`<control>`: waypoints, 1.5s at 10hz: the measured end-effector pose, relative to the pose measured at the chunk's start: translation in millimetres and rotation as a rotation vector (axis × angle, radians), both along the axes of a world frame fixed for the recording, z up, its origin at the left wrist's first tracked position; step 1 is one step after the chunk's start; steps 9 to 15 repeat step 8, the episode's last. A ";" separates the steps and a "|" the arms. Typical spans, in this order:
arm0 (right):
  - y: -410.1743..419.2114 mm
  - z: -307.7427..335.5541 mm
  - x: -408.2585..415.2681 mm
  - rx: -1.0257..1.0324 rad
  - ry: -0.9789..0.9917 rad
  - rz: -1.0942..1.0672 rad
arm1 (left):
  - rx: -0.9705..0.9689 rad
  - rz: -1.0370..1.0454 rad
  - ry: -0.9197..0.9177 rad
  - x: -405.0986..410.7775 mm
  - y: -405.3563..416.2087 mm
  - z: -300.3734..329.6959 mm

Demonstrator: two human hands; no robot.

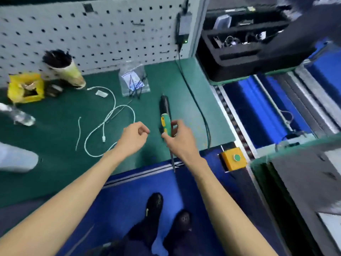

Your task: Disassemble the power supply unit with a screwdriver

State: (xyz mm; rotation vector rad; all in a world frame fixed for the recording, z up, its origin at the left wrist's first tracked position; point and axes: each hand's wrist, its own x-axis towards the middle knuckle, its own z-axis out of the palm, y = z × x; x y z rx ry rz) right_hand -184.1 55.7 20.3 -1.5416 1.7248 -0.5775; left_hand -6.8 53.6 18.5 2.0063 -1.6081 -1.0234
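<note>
The right hand (180,139) is wrapped around a green-and-yellow plastic-handled screwdriver (166,127), with the handle pointing away from the person and the thin metal shaft running back under the palm, its tip hanging past the near edge of the bench. The fingers are closed on the lower part of the handle, so the tool is held reversed for now. The left hand (135,136) hovers just beside it over the green bench mat (55,163), fingers loosely curled and holding nothing.

Directly behind the screwdriver a dark, slender, pen-shaped tool (164,106) lies on the mat; motion blur makes it hard to say what it is, possibly an electric driver. Further left are a looped white charging cable (110,115), a clear zip bag of black cable ties (133,81) and a yellow plastic box (25,88), all before a white perforated pegboard (92,34).

No power supply unit can be picked out with confidence anywhere in view; the black trays of parts (245,43) at the upper right are too smeared to read. The step in hand looks like readying the tool. To do it well, turn the screwdriver so the tip leads, settle the handle in the palm, and bring the unit onto the mat where the free hand can steady it.
</note>
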 end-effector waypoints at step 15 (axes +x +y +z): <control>-22.6 -68.6 90.8 0.186 0.315 0.214 | 0.137 0.119 0.017 74.5 -4.9 -36.5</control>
